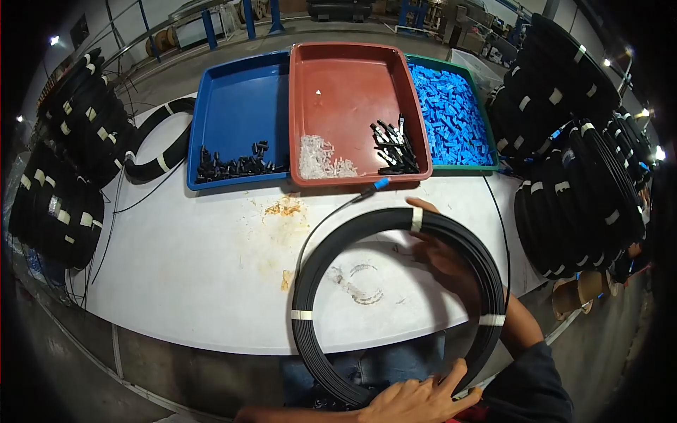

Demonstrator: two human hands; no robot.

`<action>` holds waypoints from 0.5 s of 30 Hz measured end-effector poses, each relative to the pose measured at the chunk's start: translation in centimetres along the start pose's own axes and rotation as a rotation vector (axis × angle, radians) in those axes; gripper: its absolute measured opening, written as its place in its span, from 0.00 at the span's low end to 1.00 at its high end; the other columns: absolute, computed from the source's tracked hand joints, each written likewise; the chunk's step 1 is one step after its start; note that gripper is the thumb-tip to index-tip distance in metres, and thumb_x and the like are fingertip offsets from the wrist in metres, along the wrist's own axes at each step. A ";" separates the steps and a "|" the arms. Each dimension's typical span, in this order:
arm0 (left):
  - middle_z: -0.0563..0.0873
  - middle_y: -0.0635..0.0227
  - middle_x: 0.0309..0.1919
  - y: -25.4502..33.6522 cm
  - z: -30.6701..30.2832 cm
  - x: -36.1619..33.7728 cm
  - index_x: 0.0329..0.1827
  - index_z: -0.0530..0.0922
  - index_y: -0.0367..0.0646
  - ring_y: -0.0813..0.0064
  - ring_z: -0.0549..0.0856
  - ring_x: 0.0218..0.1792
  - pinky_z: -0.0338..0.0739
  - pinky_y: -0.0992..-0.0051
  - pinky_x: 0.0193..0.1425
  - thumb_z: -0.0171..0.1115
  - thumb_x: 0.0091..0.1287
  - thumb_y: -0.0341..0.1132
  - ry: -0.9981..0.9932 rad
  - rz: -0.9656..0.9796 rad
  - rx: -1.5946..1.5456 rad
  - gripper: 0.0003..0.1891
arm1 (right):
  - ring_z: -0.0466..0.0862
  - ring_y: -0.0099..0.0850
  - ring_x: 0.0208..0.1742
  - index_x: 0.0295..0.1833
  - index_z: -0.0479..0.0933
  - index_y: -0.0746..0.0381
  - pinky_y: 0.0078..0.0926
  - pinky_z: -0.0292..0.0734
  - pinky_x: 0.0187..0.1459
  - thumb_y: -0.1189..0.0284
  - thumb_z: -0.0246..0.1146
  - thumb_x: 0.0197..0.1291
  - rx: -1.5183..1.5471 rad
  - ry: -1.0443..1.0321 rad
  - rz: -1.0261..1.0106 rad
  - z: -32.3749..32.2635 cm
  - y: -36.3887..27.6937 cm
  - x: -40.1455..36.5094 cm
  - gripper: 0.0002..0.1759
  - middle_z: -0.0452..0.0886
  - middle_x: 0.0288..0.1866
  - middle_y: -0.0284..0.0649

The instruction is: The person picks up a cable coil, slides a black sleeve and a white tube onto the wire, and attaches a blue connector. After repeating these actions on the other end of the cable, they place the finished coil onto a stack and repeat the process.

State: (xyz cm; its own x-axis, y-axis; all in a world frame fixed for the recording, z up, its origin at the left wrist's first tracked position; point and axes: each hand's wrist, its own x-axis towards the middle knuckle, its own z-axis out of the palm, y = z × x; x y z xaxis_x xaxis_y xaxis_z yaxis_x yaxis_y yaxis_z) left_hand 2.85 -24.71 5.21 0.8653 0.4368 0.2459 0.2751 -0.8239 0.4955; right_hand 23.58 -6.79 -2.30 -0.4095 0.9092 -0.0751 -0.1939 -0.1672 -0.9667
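Observation:
A large coil of black cable (307, 282), bound with white tape bands, is tilted up over the near part of the white table. One cable end with a blue connector (381, 184) sticks out beyond its far left side. My left hand (416, 400) lies across the coil's near edge, fingers wrapped over it. Around the coil's right side reaches my right hand (444, 257), partly hidden behind the cable, with some fingertips showing past the far rim beside a tape band.
Behind the coil stand a blue tray (240, 106) with black parts, a red tray (345, 84) with clear and black parts, and a green tray (491, 151) of blue connectors. Stacked black coils flank the table (190, 282) left and right; another coil (173, 151) lies at back left.

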 end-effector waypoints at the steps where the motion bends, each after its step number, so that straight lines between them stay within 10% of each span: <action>1: 0.76 0.39 0.63 0.0 0.3 -0.2 0.70 0.76 0.62 0.69 0.84 0.22 0.79 0.74 0.22 0.54 0.73 0.36 -0.036 0.020 -0.017 0.22 | 0.80 0.27 0.62 0.80 0.63 0.59 0.27 0.75 0.66 0.85 0.64 0.63 -0.932 0.089 -0.218 -0.4 -1.8 -0.4 0.39 0.76 0.68 0.41; 6: 0.77 0.40 0.62 -0.5 1.9 -0.4 0.68 0.77 0.58 0.72 0.84 0.21 0.76 0.77 0.18 0.54 0.72 0.38 -0.029 0.062 -0.019 0.21 | 0.81 0.32 0.66 0.75 0.64 0.70 0.32 0.76 0.70 0.84 0.64 0.64 -0.513 0.246 -0.119 -5.3 -2.3 -5.9 0.33 0.79 0.63 0.48; 15: 0.79 0.43 0.56 -1.2 2.9 2.4 0.59 0.79 0.52 0.73 0.82 0.15 0.75 0.75 0.13 0.57 0.70 0.35 0.085 -0.053 0.012 0.15 | 0.91 0.37 0.47 0.71 0.66 0.65 0.29 0.89 0.47 0.71 0.53 0.80 0.255 0.565 0.025 -4.6 -3.6 -12.0 0.19 0.86 0.54 0.56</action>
State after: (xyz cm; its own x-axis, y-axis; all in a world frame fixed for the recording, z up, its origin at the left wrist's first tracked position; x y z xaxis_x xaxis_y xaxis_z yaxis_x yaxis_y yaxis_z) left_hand 5.81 -23.72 2.74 0.8110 0.5084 0.2895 0.3251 -0.8031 0.4994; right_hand 33.33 -15.35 0.97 0.1051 0.9536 -0.2820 -0.4256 -0.2132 -0.8794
